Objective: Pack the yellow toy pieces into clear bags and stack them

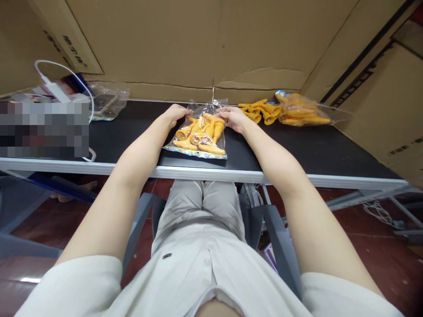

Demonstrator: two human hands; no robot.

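A clear plastic bag (214,152) lies on the black tabletop in front of me, its coloured printed edge toward me. Several yellow plastic pieces with hollow, flared ends (201,130) fill it. My left hand (176,113) pinches the bag's far left corner. At the far right corner, my right hand (233,116) has its fingers closed on the plastic too. Just right of that hand is a loose pile of the same yellow pieces (261,110). Beyond the pile lies another filled clear bag (302,110).
Cardboard walls (185,44) stand behind and to the right of the table (330,152). On the left are a white cable (66,66) and a clear bag with a phone-like item (107,105). The table's pale front edge (211,173) runs above my lap.
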